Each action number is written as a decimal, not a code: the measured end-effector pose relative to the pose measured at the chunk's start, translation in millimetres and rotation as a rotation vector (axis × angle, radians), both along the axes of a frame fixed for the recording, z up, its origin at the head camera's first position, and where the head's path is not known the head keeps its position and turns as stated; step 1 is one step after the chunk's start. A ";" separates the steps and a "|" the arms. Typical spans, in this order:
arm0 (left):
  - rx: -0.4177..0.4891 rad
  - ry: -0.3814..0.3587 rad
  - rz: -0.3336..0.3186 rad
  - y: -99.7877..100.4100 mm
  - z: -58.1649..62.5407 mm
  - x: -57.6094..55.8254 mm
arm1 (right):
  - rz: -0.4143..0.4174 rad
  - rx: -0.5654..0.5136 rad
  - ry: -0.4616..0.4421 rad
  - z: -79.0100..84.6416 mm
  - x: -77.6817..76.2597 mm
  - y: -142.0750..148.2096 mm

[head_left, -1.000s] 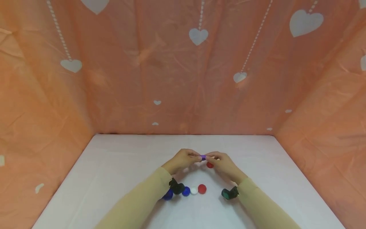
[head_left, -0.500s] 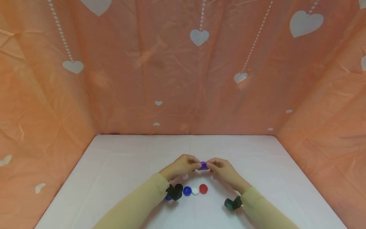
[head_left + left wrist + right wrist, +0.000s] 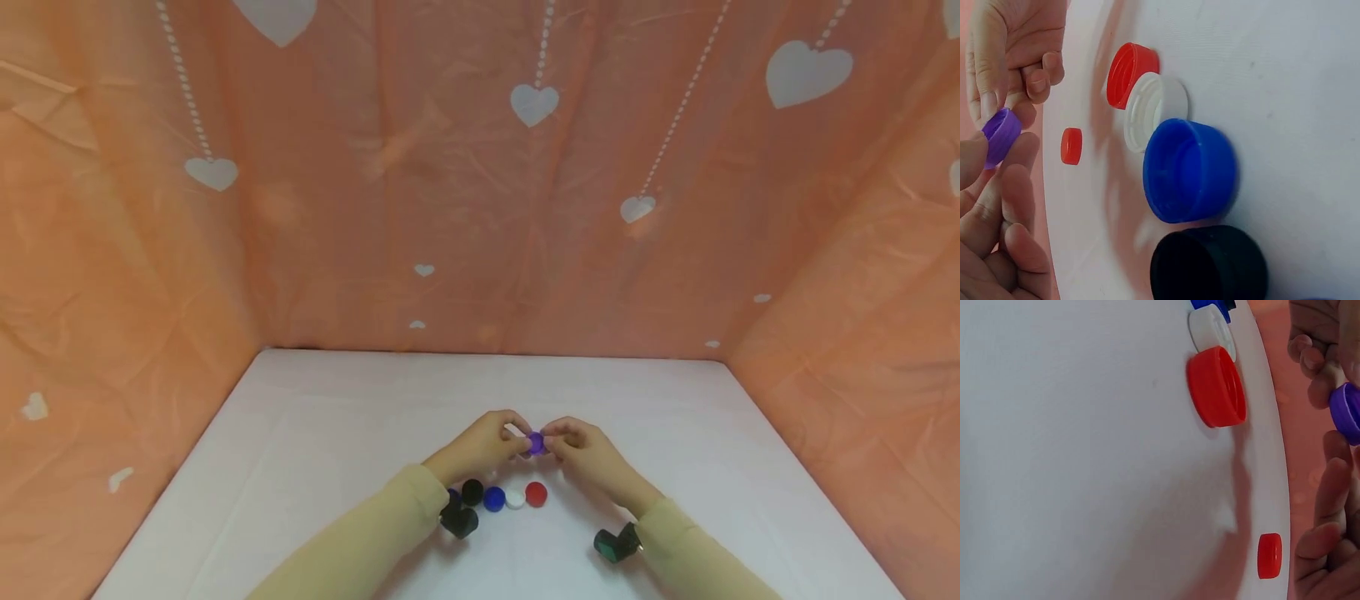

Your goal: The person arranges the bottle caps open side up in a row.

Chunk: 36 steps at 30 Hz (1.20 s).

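Observation:
A small purple bottle cap (image 3: 536, 443) is held up between both hands, its hollow inside showing in the head view. My left hand (image 3: 483, 443) pinches one side of it with thumb and fingers. From the opposite side, my right hand (image 3: 591, 454) pinches its edge. Closer to me on the white table lies a row of caps: a red cap (image 3: 536, 494), a white cap (image 3: 514, 497), a blue cap (image 3: 494, 499) and a black cap (image 3: 472, 492). Their open sides face up in the left wrist view.
A separate red cap (image 3: 1269, 556) lies beyond the row and is hidden in the head view. Another blue cap (image 3: 453, 498) is mostly covered by the left wrist camera (image 3: 459, 520). Orange cloth (image 3: 480, 208) with white hearts encloses the white table (image 3: 360, 392).
Both hands have come down and closer to me with the purple cap, which has turned so its inside shows. The left wrist camera has uncovered the black cap.

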State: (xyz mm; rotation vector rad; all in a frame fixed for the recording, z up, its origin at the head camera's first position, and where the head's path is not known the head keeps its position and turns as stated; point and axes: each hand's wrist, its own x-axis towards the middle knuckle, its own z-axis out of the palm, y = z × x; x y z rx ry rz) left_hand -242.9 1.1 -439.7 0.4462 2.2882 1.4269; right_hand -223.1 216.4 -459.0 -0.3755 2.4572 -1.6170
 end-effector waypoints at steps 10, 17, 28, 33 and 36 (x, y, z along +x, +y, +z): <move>0.009 0.001 0.024 2.2 -8.4 7.2 | 0.095 0.035 0.049 0.7 5.8 4.6; 0.027 0.018 -0.016 3.3 -7.2 13.4 | 0.120 0.029 0.020 3.4 9.0 5.8; -0.007 0.063 -0.035 6.3 -10.0 16.3 | 0.137 0.068 -0.023 2.5 10.3 7.1; -0.046 0.082 -0.045 7.8 -11.5 16.9 | 0.159 0.062 -0.053 2.2 10.9 9.3; -0.080 0.116 -0.060 10.0 -13.6 17.7 | 0.172 0.069 -0.076 0.4 11.3 11.2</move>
